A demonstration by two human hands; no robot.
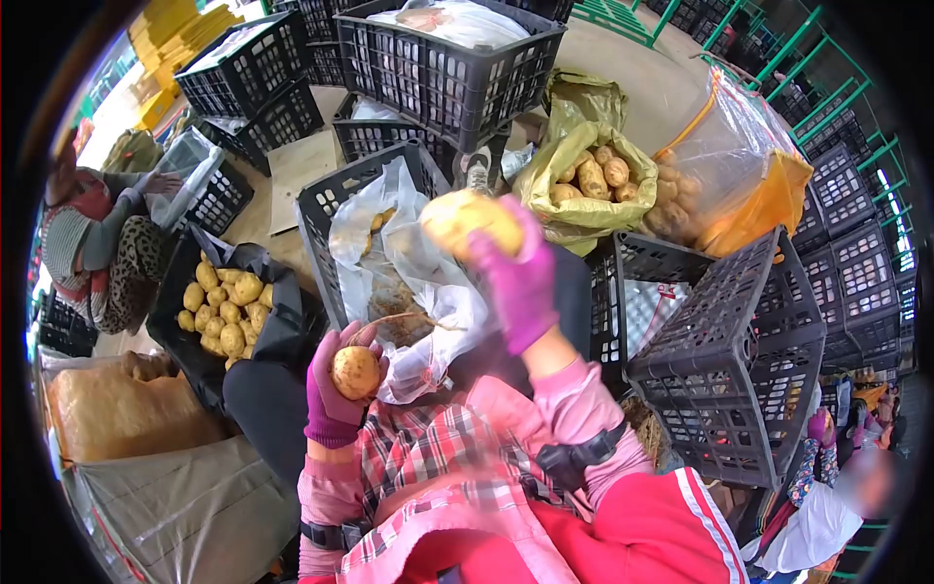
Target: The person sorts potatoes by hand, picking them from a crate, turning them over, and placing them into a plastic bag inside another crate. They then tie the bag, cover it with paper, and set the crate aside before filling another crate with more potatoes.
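Note:
A small round potato (pixel 356 373) with brown specks rests in my left hand (pixel 331 389), whose purple-gloved fingers curl around it near my lap. Raised higher and farther out, my right hand (pixel 518 277) in a matching glove grips a larger, longer potato (pixel 471 224), slightly smeared by motion. Between and beyond my hands is a black crate (pixel 319 209) lined with clear plastic (pixel 457 316); what lies deep inside it is partly hidden by the film. A yellow-green sack (pixel 584 216) of potatoes stands just past my right hand.
Left of me sits a black-lined crate (pixel 282 336) holding several potatoes. An upended black crate (pixel 696 380) leans at my right. Stacked crates (pixel 457 78) stand ahead. One person (pixel 97 224) works at far left, another (pixel 827 516) at lower right. An orange-and-clear bag (pixel 749 204) holds potatoes.

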